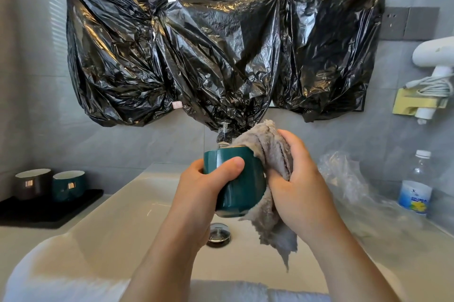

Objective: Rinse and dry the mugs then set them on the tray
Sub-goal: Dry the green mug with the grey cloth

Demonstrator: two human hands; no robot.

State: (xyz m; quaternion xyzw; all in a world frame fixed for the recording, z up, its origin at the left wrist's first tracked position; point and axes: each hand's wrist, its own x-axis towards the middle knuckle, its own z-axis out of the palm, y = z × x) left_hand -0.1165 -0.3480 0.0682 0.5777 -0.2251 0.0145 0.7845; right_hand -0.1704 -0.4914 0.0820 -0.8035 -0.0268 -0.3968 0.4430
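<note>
Black plastic (196, 43) hangs on the wall above and behind both grips, likely to cover a mirror. The sink (137, 213) lies directly under them, so I judge the work is done here to let drips fall in the basin and not on the surface (405, 240).

The tray (49, 210) sits well to the left of the left grip (208, 186), out of reach of splashes. It carries a dark mug (33, 183) and a second mug (68, 185), upright and side by side, apparently finished.

The cloth (270, 146) is bunched in the right grip (299, 178), whose fingers curl round it and press it to the right wall of the mug (245, 191). Its loose end hangs down below that grip.

The left grip wraps the mug between the two grips, thumb across the near wall. The mug is tilted, mouth away and base nearer, which steadies it against the rubbing. This looks like the drying step, and this mug is not yet on the tray.
</note>
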